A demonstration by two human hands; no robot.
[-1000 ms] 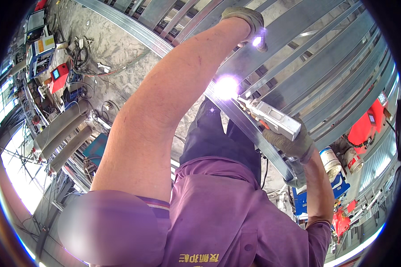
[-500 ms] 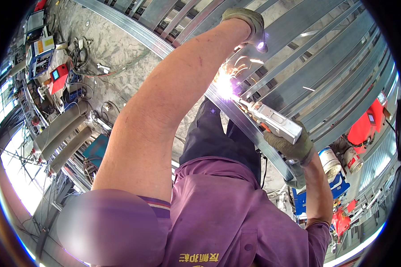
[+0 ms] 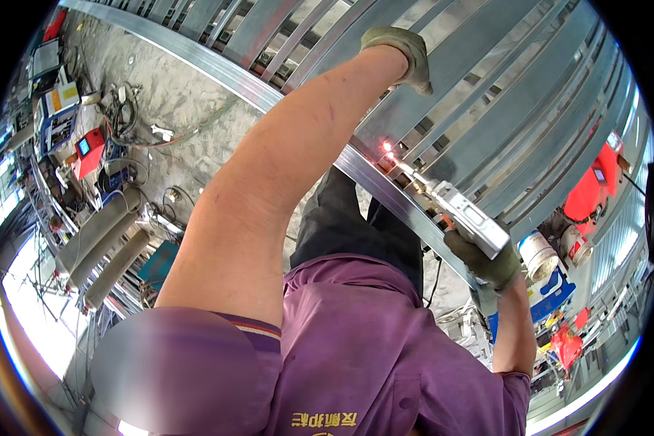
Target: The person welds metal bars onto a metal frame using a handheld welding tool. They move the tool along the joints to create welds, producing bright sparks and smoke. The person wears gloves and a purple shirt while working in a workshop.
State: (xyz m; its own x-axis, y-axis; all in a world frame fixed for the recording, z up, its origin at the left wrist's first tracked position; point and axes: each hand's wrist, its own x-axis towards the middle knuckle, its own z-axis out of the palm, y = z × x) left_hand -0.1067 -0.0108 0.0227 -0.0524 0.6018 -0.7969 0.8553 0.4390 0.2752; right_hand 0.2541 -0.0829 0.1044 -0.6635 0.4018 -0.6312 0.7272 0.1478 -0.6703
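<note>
My right hand (image 3: pixel 490 261), in a dark olive work glove, is closed around a white and silver welding torch (image 3: pixel 471 216). The torch's thin metal nozzle points at a joint where grey metal slats meet a long metal rail (image 3: pixel 385 182). A small red glow (image 3: pixel 387 147) shows just beyond the nozzle tip. My left hand (image 3: pixel 403 54), gloved too, reaches out over the slats (image 3: pixel 479 94) beyond the glow. Its fingers bend downward and are mostly hidden, so I cannot tell whether they grip anything.
Red machines with small screens stand at the left (image 3: pixel 89 151) and at the right (image 3: pixel 594 185). White buckets (image 3: pixel 538 256) sit near my right forearm. Cables and a hose (image 3: pixel 127 109) lie on the concrete floor, with thick grey beams (image 3: pixel 98 232) at the left.
The bright white arc and flying sparks have gone, leaving a red glow. My right hand and the torch have shifted slightly right and nearer. My left hand has hardly moved.
</note>
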